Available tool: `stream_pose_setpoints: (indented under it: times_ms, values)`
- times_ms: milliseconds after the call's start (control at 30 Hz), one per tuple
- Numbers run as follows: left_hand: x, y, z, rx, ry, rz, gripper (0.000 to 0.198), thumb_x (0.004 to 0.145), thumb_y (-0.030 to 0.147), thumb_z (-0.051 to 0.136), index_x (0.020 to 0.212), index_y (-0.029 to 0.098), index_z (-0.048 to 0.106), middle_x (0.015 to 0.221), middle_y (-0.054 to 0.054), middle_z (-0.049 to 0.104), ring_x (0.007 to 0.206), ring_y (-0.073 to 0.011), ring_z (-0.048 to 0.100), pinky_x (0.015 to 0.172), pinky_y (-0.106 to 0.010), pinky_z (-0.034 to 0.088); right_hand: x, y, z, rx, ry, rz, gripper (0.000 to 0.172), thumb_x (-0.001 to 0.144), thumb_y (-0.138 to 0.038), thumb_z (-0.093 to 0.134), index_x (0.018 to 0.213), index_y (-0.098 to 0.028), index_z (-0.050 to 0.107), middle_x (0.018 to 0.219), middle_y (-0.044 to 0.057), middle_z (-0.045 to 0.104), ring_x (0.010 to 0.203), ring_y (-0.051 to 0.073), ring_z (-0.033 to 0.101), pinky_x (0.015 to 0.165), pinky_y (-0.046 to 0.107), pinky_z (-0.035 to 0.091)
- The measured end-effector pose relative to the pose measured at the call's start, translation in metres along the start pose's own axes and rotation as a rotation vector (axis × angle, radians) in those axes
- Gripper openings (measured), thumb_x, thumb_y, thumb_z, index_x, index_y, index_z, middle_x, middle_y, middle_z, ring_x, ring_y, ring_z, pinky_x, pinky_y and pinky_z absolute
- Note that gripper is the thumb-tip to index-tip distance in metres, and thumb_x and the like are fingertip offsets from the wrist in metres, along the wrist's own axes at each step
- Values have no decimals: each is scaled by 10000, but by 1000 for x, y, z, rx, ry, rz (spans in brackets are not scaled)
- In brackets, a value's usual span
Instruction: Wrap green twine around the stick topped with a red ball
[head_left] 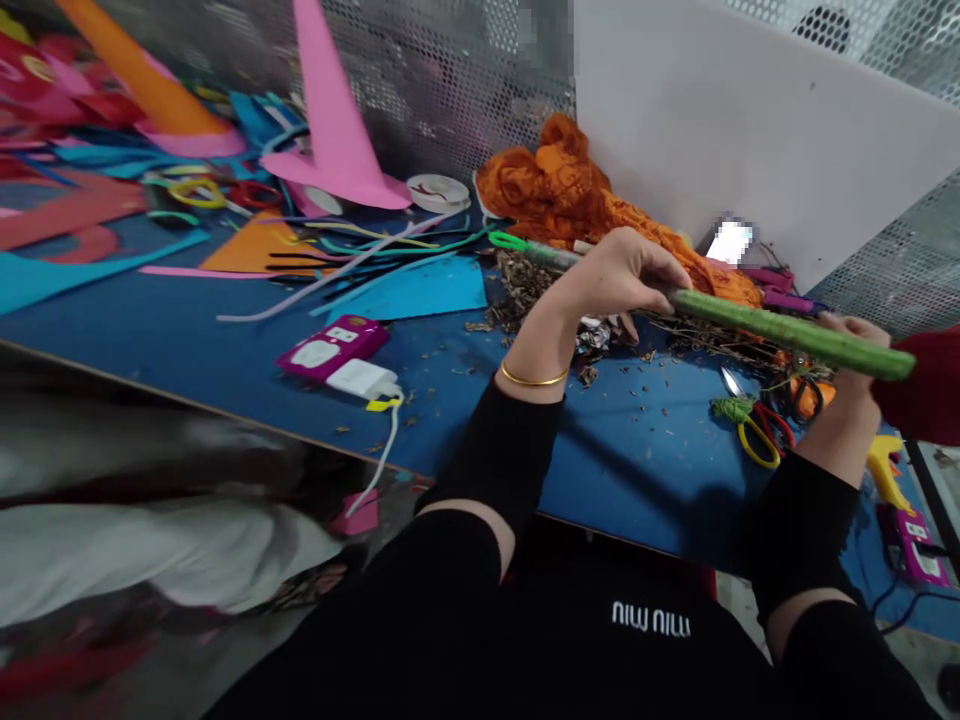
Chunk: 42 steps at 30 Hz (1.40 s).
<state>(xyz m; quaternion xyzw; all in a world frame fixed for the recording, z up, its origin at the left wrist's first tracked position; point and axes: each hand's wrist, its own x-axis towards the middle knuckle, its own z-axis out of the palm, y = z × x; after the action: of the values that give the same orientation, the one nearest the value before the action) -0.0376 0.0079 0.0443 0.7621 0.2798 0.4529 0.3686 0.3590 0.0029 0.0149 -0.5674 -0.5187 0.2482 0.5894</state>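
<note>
A long green stick [787, 333], slightly tilted down to the right, is held up over the blue table [442, 400]. My left hand [619, 275] pinches it near its left end, where a greyish part and a bright green loop [508, 241] extend beyond the fingers. My right hand [859, 345] is wrapped behind the stick close to its right end, its fingers partly hidden. Beneath it lie dry brown plant scraps [525, 290] and scissors with yellow and red handles [761, 440].
Orange fabric [570, 180] is heaped behind my hands. Pink [337, 130] and orange [150, 75] cones stand at the back left. A purple power strip [334, 348] with a white cord lies at the left. A yellow glue gun [889, 475] is at the right.
</note>
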Motion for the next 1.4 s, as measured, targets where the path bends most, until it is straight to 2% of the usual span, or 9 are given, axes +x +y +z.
stream_pose_setpoints:
  times_ms: [100, 200, 300, 400, 533, 700, 900, 1033, 1400]
  values:
    - [3, 6, 14, -61, 36, -4, 274, 646, 126, 775, 908, 161, 848, 898, -40, 830, 852, -208, 774, 805, -320, 669, -2, -4, 31, -161, 5, -26, 422, 685, 22, 827, 456, -236, 584, 433, -64, 374, 556, 130, 323, 628, 320, 330]
    - [4, 10, 24, -90, 88, -20, 282, 666, 108, 780, 938, 147, 843, 918, -45, 834, 847, -194, 773, 814, -318, 673, -16, -14, 68, -214, -80, -59, 317, 789, -236, 836, 543, -205, 639, 529, -40, 515, 631, 146, 459, 742, 310, 434]
    - [5, 9, 30, -141, 140, -39, 263, 701, 85, 766, 951, 130, 832, 949, -56, 837, 858, -186, 780, 851, -329, 678, -42, -28, 109, 18, -423, -223, 309, 883, -525, 739, 901, -218, 765, 969, 18, 771, 1001, 195, 673, 1027, 361, 503]
    - [7, 6, 32, -175, 184, -41, 264, 691, 16, 755, 924, 119, 827, 931, -50, 836, 870, -174, 785, 882, -309, 667, -71, -44, 139, 150, -604, -291, 440, 847, -660, 744, 974, -238, 745, 995, 25, 778, 959, 186, 699, 983, 361, 552]
    - [10, 2, 31, -180, 232, -47, 267, 695, -22, 757, 917, 109, 825, 934, -52, 840, 872, -165, 789, 880, -285, 656, -97, -63, 147, -92, -398, -437, 440, 987, -578, 609, 744, -219, 682, 705, -5, 638, 698, 145, 586, 766, 321, 534]
    - [13, -4, 35, -145, 231, -57, 253, 709, -11, 745, 919, 107, 822, 932, -54, 840, 858, -166, 785, 858, -277, 646, -106, -73, 147, 79, -204, -710, 352, 1014, -484, 589, 766, -262, 704, 997, 45, 703, 1070, 220, 688, 1008, 438, 560]
    - [16, -8, 46, -24, 204, -62, 284, 712, 51, 717, 967, 117, 821, 909, -51, 840, 850, -179, 778, 792, -274, 624, -103, -62, 167, 381, -129, -555, 520, 972, -679, 548, 672, -259, 483, 621, -24, 459, 636, 161, 575, 767, 388, 591]
    - [17, -10, 54, 143, 249, -23, 270, 725, 89, 736, 975, 149, 820, 963, -44, 843, 910, -194, 775, 868, -308, 601, -104, -66, 169, 411, -8, -390, 575, 922, -726, 578, 658, -254, 382, 593, -57, 290, 513, 106, 380, 499, 270, 372]
    - [12, -2, 64, 433, 226, -68, 251, 831, 171, 718, 1050, 219, 829, 1072, -53, 844, 999, -241, 763, 903, -349, 571, -112, -70, 163, 303, 35, -408, 523, 970, -674, 571, 680, -249, 480, 622, -40, 425, 547, 105, 453, 548, 272, 465]
